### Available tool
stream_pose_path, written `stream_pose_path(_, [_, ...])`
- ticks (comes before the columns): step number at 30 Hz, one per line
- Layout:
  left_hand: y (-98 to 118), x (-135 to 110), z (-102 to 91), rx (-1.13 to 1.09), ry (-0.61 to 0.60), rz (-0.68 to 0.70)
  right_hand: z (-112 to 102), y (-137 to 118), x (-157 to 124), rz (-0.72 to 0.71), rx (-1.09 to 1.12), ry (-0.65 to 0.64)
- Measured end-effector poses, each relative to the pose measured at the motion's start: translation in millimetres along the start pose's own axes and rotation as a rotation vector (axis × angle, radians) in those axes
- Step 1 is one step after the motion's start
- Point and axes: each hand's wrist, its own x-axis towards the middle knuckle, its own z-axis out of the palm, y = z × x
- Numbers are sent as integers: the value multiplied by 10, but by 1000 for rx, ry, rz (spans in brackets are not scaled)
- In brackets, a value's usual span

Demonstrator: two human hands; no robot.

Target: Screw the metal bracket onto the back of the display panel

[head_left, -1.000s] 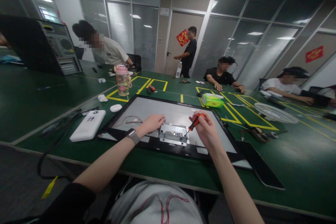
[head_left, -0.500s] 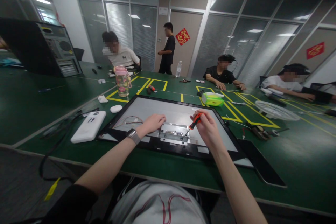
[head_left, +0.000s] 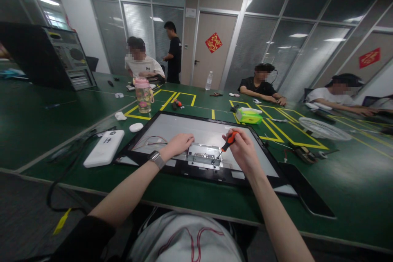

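My right hand (head_left: 244, 147) is closed around the red-and-black handle of a screwdriver (head_left: 229, 142). The tip slants down to the right part of a silver metal bracket (head_left: 204, 156). This bracket lies on the back of a flat display panel (head_left: 172, 125) with a black frame. At the bracket's upper left corner, my left hand (head_left: 179, 144) has its fingers bent against the edge, apparently holding it; the fingertips are partly hidden. Thin wires (head_left: 150, 141) run across the panel left of that hand.
Left of the panel are a white power bank (head_left: 104, 149), a white rounded case (head_left: 136, 127) and a pink-lidded bottle (head_left: 143, 96). A black flat slab (head_left: 305, 190) touches the right side. Beyond lie a green tissue pack (head_left: 248, 116) and a white racket-like grille (head_left: 324, 128). Several people are around the table.
My hands and the screwdriver stay almost where they were. The standing person in black has moved left, away from the door. The seated person in black has brought their hands together.
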Motion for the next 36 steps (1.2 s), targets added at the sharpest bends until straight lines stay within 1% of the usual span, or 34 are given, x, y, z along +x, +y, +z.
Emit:
stream_pose_path(4, [-2, 1, 7, 5, 8, 8, 35, -13, -11, 51, 25, -23])
stream_pose_path(8, [10, 0, 4, 14, 8, 3, 67, -32, -19, 25, 43, 2])
stream_pose_path(12, [12, 1, 8, 24, 10, 5, 46, -22, -19, -18, 6, 32])
stream_pose_path(19, [-1, 9, 14, 12, 8, 2, 38, -7, -12, 41, 13, -31])
stream_pose_path(25, [-16, 12, 27, 13, 12, 5, 20, -8, 2, 2, 39, -8])
stream_pose_path(32, [-17, 9, 27, 4, 17, 12, 35, -5, -35, 73, -2, -119])
stream_pose_path(36, [-8, 9, 19, 8, 17, 14, 54, -11, -29, 47, 14, -136])
